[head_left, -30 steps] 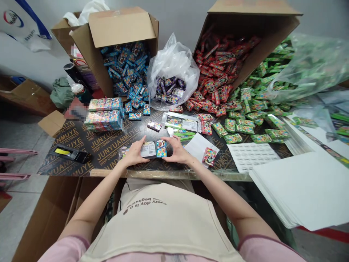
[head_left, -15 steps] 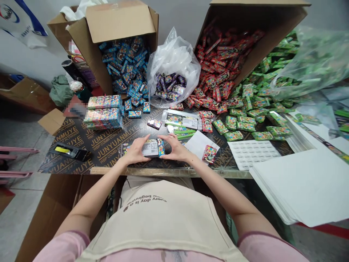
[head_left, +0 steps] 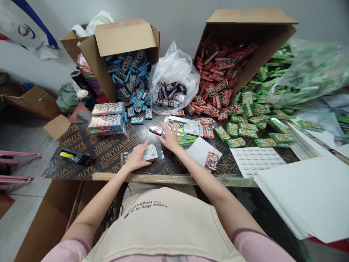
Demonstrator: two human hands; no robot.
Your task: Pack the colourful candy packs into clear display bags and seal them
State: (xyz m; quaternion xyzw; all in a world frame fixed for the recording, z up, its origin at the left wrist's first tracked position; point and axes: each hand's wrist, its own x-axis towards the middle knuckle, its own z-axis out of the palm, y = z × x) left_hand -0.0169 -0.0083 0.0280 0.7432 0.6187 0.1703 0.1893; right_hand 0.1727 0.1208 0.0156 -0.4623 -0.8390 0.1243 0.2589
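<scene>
My left hand (head_left: 137, 158) lies flat, fingers apart, on a clear flat bag with a white label (head_left: 150, 152) near the table's front edge. My right hand (head_left: 169, 136) is stretched forward past that bag, fingers apart, its fingertips beside a small purple packet (head_left: 155, 129) lying alone on the dark board (head_left: 109, 145). Nothing shows inside either hand. Just behind the right hand lie more clear labelled bags (head_left: 185, 126) and green packets.
A carton of blue packets (head_left: 128, 74), a plastic bag of purple ones (head_left: 171, 91), a tipped carton of red ones (head_left: 222, 69) and spilled green packets (head_left: 253, 116) line the back. Stacked filled packs (head_left: 107, 118) sit left, a black-yellow tool (head_left: 73, 156) nearer. Label sheet (head_left: 256, 160), white sheets (head_left: 305, 193), red packet (head_left: 212, 160) right.
Both hands were holding the clear bag with a blue packet at its right end. The right hand has let go and reached forward to the purple packet; the left now lies flat on the bag.
</scene>
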